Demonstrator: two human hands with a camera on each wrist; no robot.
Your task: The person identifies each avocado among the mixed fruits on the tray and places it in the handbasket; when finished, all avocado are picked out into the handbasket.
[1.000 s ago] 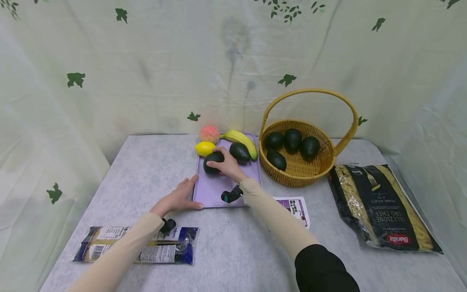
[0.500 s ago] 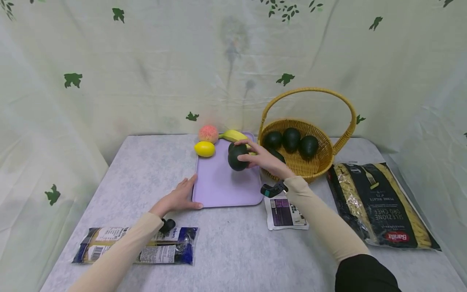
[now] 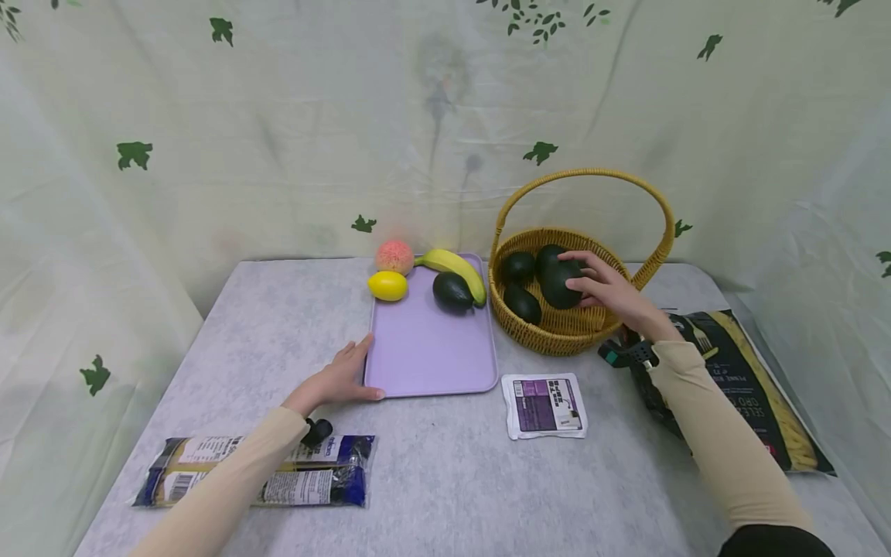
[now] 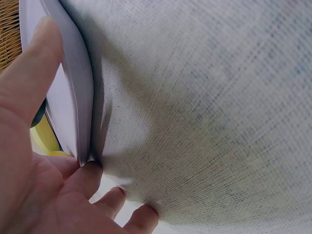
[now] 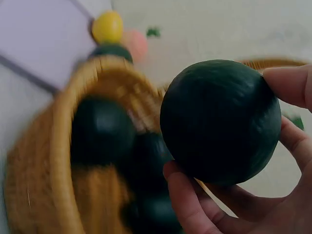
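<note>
My right hand (image 3: 616,298) grips a dark green avocado (image 3: 559,286) over the wicker basket (image 3: 550,340). In the right wrist view, thumb and fingers go round that avocado (image 5: 219,122), with the basket's rim (image 5: 61,161) beside it. Inside the basket lie several more avocados (image 3: 518,268); the held one partly covers one of them. My left hand (image 3: 337,381) rests at the near left corner of the lilac tray (image 3: 431,356), its fingers extended and touching the edge. One avocado (image 3: 452,293) lies on the tray, against a banana (image 3: 455,269).
A lemon (image 3: 387,285) and a peach (image 3: 394,257) sit at the tray's far left corner. A white and purple packet (image 3: 545,406) lies right of the tray. A large pasta bag (image 3: 759,394) is partly under my right arm; a blue pasta pack (image 3: 299,483) lies under my left forearm.
My right hand has carried the avocado rightward from the tray to above the basket. The left hand stays at the tray's corner.
</note>
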